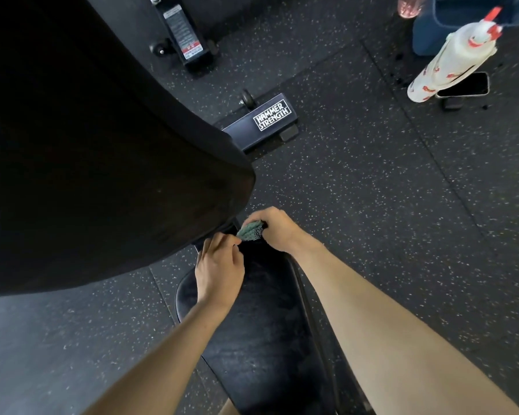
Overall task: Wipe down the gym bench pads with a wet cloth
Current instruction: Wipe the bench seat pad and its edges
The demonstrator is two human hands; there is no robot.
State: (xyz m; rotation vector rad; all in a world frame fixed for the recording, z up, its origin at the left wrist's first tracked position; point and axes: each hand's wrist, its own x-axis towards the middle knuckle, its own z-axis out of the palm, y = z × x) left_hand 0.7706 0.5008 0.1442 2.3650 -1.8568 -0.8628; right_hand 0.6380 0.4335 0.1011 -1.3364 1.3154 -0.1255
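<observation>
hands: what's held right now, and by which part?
Green cloth: right hand grips its bunched right side; left hand appears to pinch its left corner, above the seat pad.

At frame centre the right hand (277, 233) grips a folded green cloth (250, 231) at the far end of the black seat pad (258, 330); the left hand (219, 272) pinches its corner. Upper right, a spray bottle (450, 59) stands beside a phone (465, 85) on the speckled floor (372, 205)
</observation>
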